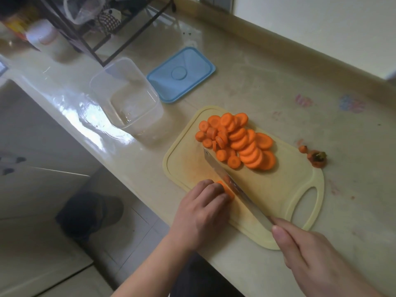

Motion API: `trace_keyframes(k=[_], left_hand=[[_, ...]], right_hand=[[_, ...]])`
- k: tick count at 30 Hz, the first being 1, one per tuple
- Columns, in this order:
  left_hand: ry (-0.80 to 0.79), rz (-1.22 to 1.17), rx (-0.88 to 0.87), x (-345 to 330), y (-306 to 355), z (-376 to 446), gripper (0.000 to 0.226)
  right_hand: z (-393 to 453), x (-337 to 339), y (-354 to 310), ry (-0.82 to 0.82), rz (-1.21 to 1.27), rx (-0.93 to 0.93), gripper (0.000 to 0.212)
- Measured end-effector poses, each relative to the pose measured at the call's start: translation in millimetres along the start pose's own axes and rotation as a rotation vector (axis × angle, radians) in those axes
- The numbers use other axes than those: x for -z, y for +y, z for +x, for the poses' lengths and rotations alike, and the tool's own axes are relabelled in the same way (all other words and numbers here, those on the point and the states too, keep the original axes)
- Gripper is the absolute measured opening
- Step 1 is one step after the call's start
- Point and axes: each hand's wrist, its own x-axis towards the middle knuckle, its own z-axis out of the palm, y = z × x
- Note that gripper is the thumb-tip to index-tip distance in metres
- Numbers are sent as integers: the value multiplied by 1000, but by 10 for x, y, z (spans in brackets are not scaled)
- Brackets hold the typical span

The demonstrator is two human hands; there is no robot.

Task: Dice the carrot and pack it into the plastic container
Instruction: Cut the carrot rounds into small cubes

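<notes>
On a pale yellow cutting board point(267, 200) lies a heap of round carrot slices point(237, 140) at its far end. My left hand point(201, 213) curls over a short carrot stub point(227, 189) near the board's front left edge. My right hand point(317, 254) grips the handle of a knife point(222, 174), whose blade runs diagonally and touches the stub's cut end. A clear plastic container point(128, 99) stands open and empty to the left of the board. Its blue lid point(182, 73) lies flat behind it.
Carrot top and tip scraps point(316, 158) lie on the counter right of the board. A black wire rack point(92, 28) with bags and jars stands at the back left. The counter edge drops off to the left, close to my left arm.
</notes>
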Motion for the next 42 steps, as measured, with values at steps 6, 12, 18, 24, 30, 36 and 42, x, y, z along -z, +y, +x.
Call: trace_keyframes(k=[6,12,18,24,30,36,42], left_hand=[[-3,-18,-19,-18,-20,-30,15],[0,-13,-25,-24,-42,-26,18],[20,-10,-26,-24,-27,5,17],[25,-32,-12,20,-3,-8,13],[67,-7,-15,-5,-24,-30,8],[78,-21,-6,-12,-21,-33,9],[77,-23,-15,-7,-32,-14,13]], right_hand=[[-72,42,-41,-42,-4,-50,76],[-173,-8,137,-21,-133,-60,88],[43,-113,76,-30,-163,69,60],[44,-5,-16,-28,-85,115,40],[-122,28,17,-77,-96,88,60],[-256,46,94,-82,-106,0,39],[-184,-115,112,-37,-212,38,56]])
